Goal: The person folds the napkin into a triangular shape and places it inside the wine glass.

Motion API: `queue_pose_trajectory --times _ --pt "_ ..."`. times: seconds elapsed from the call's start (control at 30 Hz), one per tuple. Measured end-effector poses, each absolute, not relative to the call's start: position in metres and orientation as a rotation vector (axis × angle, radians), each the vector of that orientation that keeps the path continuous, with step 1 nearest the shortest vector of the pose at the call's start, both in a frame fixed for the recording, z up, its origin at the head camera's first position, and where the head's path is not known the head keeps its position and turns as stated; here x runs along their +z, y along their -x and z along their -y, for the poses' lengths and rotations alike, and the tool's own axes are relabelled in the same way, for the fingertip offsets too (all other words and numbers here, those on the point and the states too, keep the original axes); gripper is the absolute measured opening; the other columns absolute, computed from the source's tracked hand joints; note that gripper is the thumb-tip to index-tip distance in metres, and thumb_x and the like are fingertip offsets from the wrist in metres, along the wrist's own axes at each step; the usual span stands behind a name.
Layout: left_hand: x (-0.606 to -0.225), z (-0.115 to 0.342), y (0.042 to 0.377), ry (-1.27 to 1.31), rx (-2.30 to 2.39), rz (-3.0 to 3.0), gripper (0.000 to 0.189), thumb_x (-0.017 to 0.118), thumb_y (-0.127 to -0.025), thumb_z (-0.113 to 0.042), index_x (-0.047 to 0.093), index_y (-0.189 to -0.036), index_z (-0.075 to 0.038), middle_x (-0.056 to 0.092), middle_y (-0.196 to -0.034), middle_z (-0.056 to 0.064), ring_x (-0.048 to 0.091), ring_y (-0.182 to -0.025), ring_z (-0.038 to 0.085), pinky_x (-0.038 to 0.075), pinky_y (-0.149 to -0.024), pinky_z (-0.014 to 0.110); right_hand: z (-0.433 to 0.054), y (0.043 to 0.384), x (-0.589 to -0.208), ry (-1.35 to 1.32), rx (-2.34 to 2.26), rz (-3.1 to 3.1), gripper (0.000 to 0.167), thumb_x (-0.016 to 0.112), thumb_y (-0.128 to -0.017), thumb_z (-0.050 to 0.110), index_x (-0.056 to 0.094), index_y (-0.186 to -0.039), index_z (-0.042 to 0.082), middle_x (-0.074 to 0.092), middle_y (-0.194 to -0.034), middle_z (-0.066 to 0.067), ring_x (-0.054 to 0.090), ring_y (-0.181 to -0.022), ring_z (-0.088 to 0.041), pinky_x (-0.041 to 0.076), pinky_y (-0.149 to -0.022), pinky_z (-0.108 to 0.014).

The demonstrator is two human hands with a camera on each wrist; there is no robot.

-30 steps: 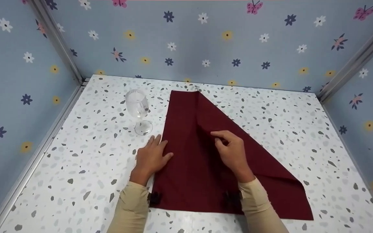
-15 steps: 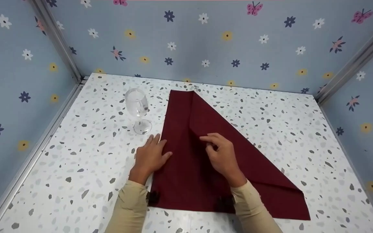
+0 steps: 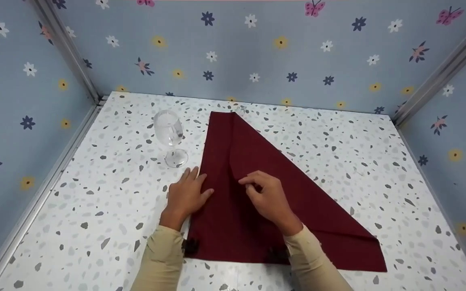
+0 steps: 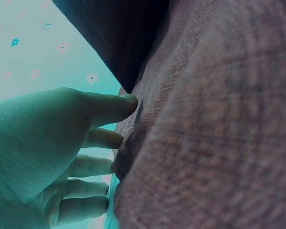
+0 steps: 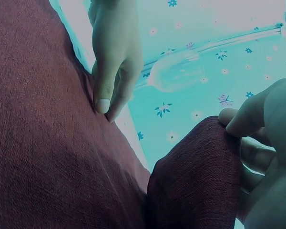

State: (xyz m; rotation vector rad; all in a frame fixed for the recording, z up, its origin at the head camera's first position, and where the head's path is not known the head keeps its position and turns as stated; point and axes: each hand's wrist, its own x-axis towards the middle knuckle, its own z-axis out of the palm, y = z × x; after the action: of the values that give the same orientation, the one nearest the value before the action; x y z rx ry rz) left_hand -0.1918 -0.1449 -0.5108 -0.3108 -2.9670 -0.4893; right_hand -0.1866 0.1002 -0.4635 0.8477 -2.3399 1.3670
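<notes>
A dark red cloth napkin (image 3: 217, 210) lies on the table, its right part folded over toward the left along a slanting outer edge. My right hand (image 3: 269, 198) pinches the corner of the raised flap (image 5: 195, 162) between thumb and fingers, holding it a little above the layer beneath. On the napkin's left edge rests my left hand (image 3: 186, 196), fingers straight, thumb and fingertips touching the cloth; the left wrist view shows these straight fingers (image 4: 93, 167) too. Just beyond the left hand stands a clear stemmed glass (image 3: 169, 131), also visible in the right wrist view.
The white speckled table (image 3: 107, 210) extends on both sides of the napkin. Flower-patterned blue panels (image 3: 249, 52) enclose it at the back and both sides, with metal frame posts (image 3: 69, 52) at the corners.
My right hand has moved left and slightly nearer with the flap corner, so the folded layer reaches further across the napkin. The left hand and the glass have stayed in place.
</notes>
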Motion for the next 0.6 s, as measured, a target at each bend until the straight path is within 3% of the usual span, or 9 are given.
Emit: queue_pose_trajectory --times 0.4,0.6 --pt "-0.510 0.145 0.191 0.304 -0.494 2.934 0.053 0.070 -0.093 -0.040 0.064 -0.132 -0.005 0.051 -0.145 0.019 0.044 -0.137 0.039 0.051 -0.086 0.060 -0.089 0.180 -0.465 -0.934 1.334 2.343 0.028 0.061 -0.088 -0.008 0.078 -0.096 0.012 0.070 -0.098 0.005 0.064 -0.087 -0.011 0.053 -0.074 -0.029" --pt "-0.508 0.145 0.191 0.284 -0.521 2.954 0.052 0.070 -0.093 -0.040 0.064 -0.133 -0.007 0.048 -0.150 0.014 0.043 -0.138 0.037 0.051 -0.084 0.061 -0.084 0.176 -0.467 -0.960 1.332 2.353 0.028 0.061 -0.086 -0.010 0.078 -0.095 0.011 0.071 -0.098 0.004 0.065 -0.090 -0.011 0.054 -0.077 -0.029"
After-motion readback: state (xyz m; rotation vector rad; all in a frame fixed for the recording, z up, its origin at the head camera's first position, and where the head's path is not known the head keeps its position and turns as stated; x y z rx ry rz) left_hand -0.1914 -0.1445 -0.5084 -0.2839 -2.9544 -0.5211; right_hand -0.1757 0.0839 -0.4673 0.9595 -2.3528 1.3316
